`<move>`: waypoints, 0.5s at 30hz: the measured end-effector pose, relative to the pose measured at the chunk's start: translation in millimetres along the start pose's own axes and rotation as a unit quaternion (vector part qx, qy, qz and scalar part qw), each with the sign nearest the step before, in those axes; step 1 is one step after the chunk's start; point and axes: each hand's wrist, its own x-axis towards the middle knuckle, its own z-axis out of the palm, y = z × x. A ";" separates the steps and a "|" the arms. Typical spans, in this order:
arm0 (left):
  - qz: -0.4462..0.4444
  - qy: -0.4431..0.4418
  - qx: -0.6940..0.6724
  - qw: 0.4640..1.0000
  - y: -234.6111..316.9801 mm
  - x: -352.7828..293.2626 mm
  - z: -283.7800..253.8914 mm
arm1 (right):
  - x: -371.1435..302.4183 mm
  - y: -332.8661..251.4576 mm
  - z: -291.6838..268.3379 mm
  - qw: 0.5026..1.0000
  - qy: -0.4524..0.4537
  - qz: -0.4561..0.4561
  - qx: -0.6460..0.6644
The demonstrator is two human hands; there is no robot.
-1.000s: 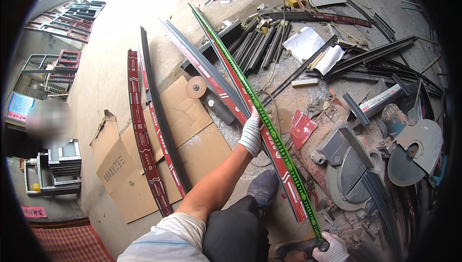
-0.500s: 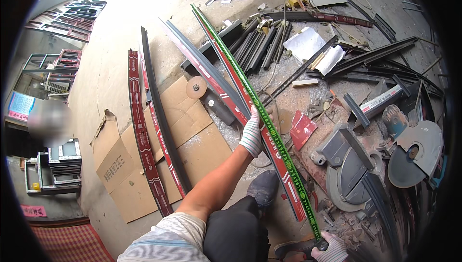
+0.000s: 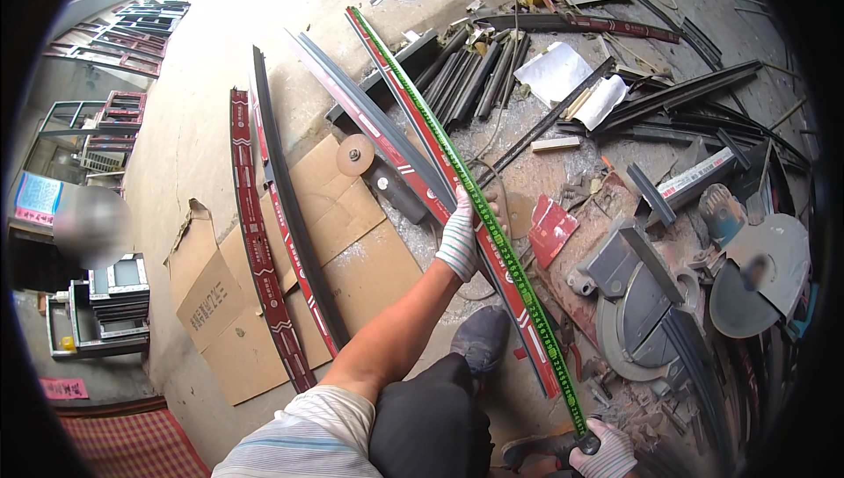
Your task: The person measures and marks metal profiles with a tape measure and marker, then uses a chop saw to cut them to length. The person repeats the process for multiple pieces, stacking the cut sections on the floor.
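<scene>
A long metal profile covered in red film (image 3: 522, 318) slants across the middle of the view. My gloved left hand (image 3: 460, 236) is wrapped round it at about mid-length. Along the profile's right side runs the green blade of a tape measure (image 3: 499, 236), drawn out from the far end to past the near end. At the lower right, my gloved right hand (image 3: 607, 450) closes on the dark tape case, which is mostly hidden by the fingers. A second red-and-grey profile (image 3: 378, 131) lies beside the held one, to its left.
Two more red-filmed profiles (image 3: 253, 241) lie over flattened cardboard (image 3: 211, 320) on the left. A miter saw (image 3: 637, 302) and its round blade (image 3: 747, 298) stand on the right. Dark profile offcuts (image 3: 466, 78) and white paper (image 3: 554, 71) litter the floor behind.
The view has shifted very slightly. Both hands keep their holds, and the profile and tape stay almost in place.
</scene>
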 end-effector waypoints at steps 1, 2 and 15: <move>0.000 0.000 -0.003 1.000 -0.2 0.6 -1.1 | 1.0 -1.0 -0.4 1.000 -0.003 0.001 0.001; 0.000 0.000 -0.007 1.000 -0.7 1.5 -2.9 | 1.9 -3.6 -1.2 1.000 -0.007 0.006 -0.001; 0.036 0.007 0.043 0.998 -0.7 8.9 5.2 | -1.4 -8.3 0.9 0.998 0.050 0.019 -0.039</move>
